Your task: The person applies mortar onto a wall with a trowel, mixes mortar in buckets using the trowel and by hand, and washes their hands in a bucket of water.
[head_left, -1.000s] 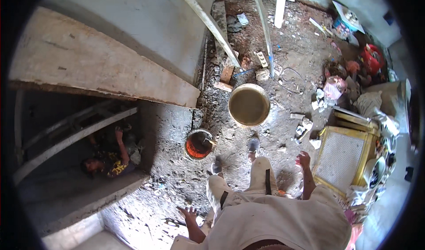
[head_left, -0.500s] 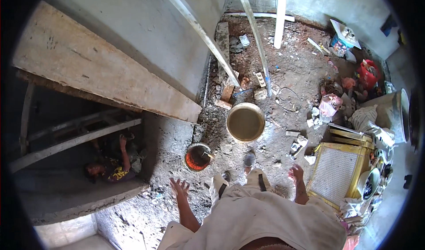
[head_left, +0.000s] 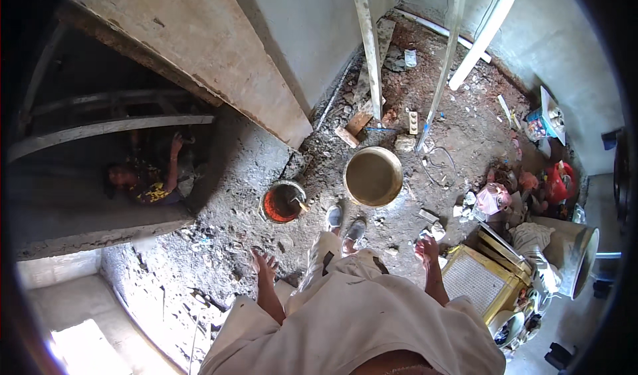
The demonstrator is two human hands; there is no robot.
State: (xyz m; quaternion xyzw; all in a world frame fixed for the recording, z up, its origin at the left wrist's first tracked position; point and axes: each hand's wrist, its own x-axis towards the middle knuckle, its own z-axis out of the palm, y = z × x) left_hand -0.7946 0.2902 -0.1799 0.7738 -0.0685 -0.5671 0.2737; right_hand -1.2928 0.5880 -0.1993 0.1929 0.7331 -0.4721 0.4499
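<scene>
My left hand (head_left: 264, 263) hangs low over the rubble-strewn floor, its fingers apart and nothing in it. On the other side of my body, my right hand (head_left: 426, 249) is also empty, with fingers loosely spread, close to a yellow-framed mesh panel (head_left: 473, 277). Ahead of my left hand stands a bucket (head_left: 267, 206), dark with an orange-red inside. A tool with a light wooden handle (head_left: 304, 205) leans in it; its other end is hard to make out. A round basin (head_left: 399, 182) holding grey-brown liquid or wet mix sits in front of my shoes. Neither hand touches them.
Another person (head_left: 156, 186) is under a concrete slab (head_left: 193, 36) at left, one arm raised. Slanting poles (head_left: 367, 49) and a white pipe (head_left: 485, 33) rise ahead. A tilted barrel (head_left: 561, 255), red bag (head_left: 560, 181) and rubbish line the right side. Cable loops (head_left: 438, 168) lie near the basin.
My view has turned and my feet have shifted, one shoe now ahead of the other. The bucket and basin appear nearer my body. Both hands stay empty; the other person's arm is still raised.
</scene>
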